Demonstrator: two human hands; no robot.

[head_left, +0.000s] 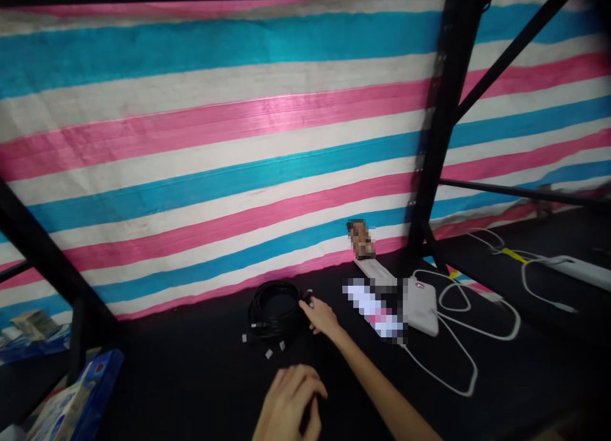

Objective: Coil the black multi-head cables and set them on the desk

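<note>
A coil of black cable [275,310] lies on the black surface, close to the striped sheet. At its right side my right hand [322,315] is closed, thumb and fingers pinching a small dark cable end with a light tip. Nearer to me, my left hand [292,399] hovers with loosely bent fingers, thumb apart, and nothing visible in it. Small pale connector pieces, among them a white plug [268,354], show by the near side of the coil. Whether they are attached to the cable is hard to see in the dim light.
To the right lie a lit, pixelated phone [377,312], a white power bank [421,307] and looping white cords [470,371]. A white power strip [585,270] sits farther right. Black frame posts [436,123] stand on both sides; a blue box [102,387] is at the lower left.
</note>
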